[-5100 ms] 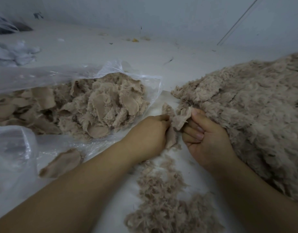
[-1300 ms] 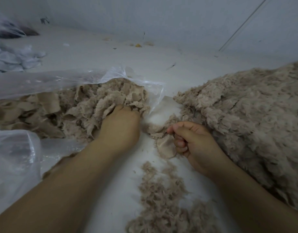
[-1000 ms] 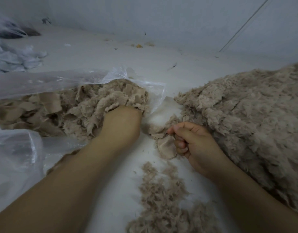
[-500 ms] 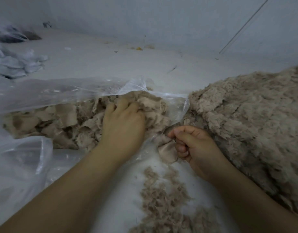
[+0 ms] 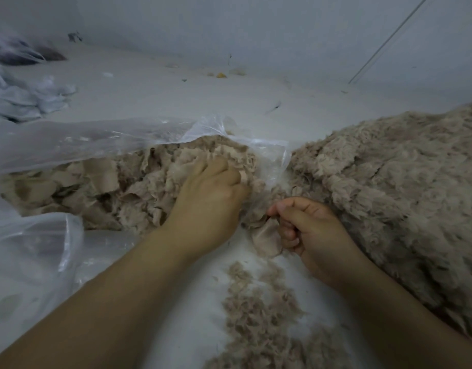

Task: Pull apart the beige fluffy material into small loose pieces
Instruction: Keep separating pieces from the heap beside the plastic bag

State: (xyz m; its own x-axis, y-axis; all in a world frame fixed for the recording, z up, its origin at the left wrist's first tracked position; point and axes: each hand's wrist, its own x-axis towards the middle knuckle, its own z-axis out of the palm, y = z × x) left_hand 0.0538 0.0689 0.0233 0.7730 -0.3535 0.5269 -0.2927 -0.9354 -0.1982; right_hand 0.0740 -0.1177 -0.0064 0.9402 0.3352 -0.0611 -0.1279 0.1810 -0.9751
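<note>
A heap of beige fluffy pieces [image 5: 101, 187] lies inside a clear plastic bag [image 5: 77, 141] at the left. My left hand [image 5: 207, 201] reaches into the bag's mouth, its fingers curled into the pieces there. My right hand [image 5: 307, 230] pinches a flat beige scrap [image 5: 267, 238] between thumb and forefinger, just right of the left hand. A large mound of loose beige fluff [image 5: 394, 193] fills the right side, touching my right hand.
A trail of small torn beige shreds [image 5: 259, 315] lies on the white floor between my forearms. Crumpled white plastic [image 5: 24, 97] sits at the far left. A wall [image 5: 256, 27] closes the back, with small debris [image 5: 221, 74] at its foot.
My left hand left the scrap and went into the bag's pile, then pulled bag and pieces rightward against the fluff mound. My right hand kept pinching the scrap in place.
</note>
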